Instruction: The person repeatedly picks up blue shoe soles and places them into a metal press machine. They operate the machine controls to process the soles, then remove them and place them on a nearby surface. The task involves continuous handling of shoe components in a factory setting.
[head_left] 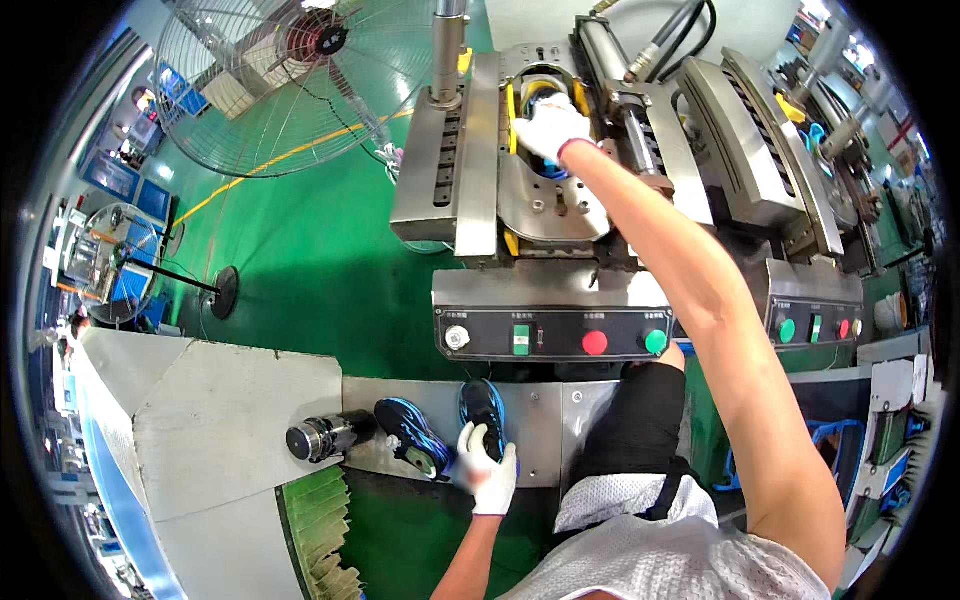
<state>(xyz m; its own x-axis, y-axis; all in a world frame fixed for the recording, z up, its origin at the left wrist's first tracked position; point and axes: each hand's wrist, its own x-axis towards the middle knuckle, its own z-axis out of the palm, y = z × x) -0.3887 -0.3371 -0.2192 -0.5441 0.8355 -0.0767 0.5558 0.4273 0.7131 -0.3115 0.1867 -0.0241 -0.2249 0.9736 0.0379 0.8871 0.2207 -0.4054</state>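
Note:
My left hand (487, 472), in a white glove, grips the heel end of a black and blue shoe (484, 403) on the metal ledge. Just left of it lies a matching shoe (412, 437), not touched by either hand. Stretched far forward, my right hand (552, 130), also gloved, is closed over a dark and blue item in the press machine (548, 215), between two yellow side pieces. That item looks like another shoe, though the hand covers most of it. The right fingertips are partly hidden.
A control panel (555, 333) with red and green buttons fronts the machine. A dark cylindrical bottle (330, 436) lies beside the shoes, next to a grey table (235, 410). A large caged fan (290, 85) stands at the far left. A similar machine (745, 150) is on the right.

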